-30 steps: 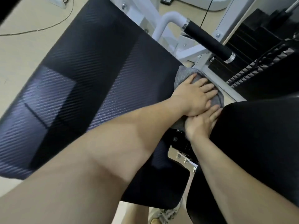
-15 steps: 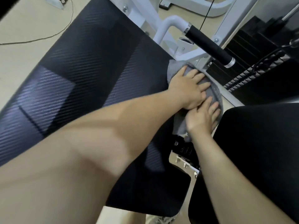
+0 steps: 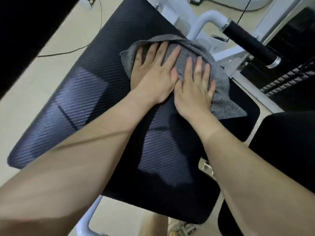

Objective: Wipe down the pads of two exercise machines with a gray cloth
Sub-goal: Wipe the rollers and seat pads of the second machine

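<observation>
**Two flat hands on a gray cloth, far end of the big pad**

The big pad (image 3: 88, 103) fills most of the view. It is black and wide with rounded corners, and its fine ribbed weave shows pale sheen in patches. A second pad (image 3: 283, 150), plain black, sits just off its right side and is cut off by the picture's edge. Behind the big pad's far end rises a white metal frame (image 3: 202, 21). One black-gripped handle (image 3: 250, 43) sticks out to the right of it.

One gray cloth (image 3: 223, 86) lies rumpled on the big pad's far right part. It is fuzzy and mid-gray. One corner points toward the second pad, and its far edge reaches the big pad's rim.

Two hands lie on the cloth, side by side and touching. The left hand (image 3: 153, 79) and the right hand (image 3: 194, 89) are both flat, with fingers straight and spread, pressing the cloth against the big pad; neither curls around it.

Both forearms cross the big pad and hide its middle. The hands cover much of the cloth. One thin cable (image 3: 68, 52) trails on the floor beyond the big pad's left side.
</observation>
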### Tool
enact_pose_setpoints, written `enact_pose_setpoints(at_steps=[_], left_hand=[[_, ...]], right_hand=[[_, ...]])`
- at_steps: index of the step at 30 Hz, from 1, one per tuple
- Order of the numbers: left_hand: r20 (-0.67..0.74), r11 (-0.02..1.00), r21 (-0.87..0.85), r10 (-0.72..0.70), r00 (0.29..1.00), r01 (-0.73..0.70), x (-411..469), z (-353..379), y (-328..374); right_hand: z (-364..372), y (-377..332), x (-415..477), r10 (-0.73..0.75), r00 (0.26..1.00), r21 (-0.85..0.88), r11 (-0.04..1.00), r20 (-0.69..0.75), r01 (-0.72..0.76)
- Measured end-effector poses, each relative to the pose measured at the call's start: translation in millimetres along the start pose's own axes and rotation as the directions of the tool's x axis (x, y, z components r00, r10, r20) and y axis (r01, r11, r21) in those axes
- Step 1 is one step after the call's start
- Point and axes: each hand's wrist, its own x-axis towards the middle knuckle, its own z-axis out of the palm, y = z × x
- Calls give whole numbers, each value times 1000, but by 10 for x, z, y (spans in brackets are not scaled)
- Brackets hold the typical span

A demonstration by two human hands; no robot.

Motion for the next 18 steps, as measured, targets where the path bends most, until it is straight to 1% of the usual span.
enact_pose_setpoints(at_steps=[2, 7, 10, 12, 14, 16, 18], left_hand=[[-3, 1000, -1, 0, 1000, 0, -389, 38, 13], [132, 999, 10, 39, 990, -41, -1396, 40, -5], [199, 999, -4, 44, 979, -44, -2003, 55, 31], [238, 998, -5, 67, 969, -68, -2363, 73, 58], [270, 996, 3, 88, 959, -92, -2582, 95, 89], [297, 995, -6, 95, 950, -98, -2628, 117, 169], [308, 985, -40, 173, 936, -169, -2563, 173, 357]], right_hand=[[139, -45, -391, -24, 1000, -2, 1000, -18, 24], [489, -185, -1403, 52, 997, 83, 995, 51, -56], [659, -196, -2032, 51, 998, 41, 998, 38, -53], [774, -120, -2395, 12, 996, 34, 999, 93, -15], [826, 47, -2624, -8, 991, -2, 1000, 135, 9], [820, 264, -2759, 8, 989, -53, 999, 151, 0], [797, 460, -2877, 81, 985, -37, 996, 153, -76]])
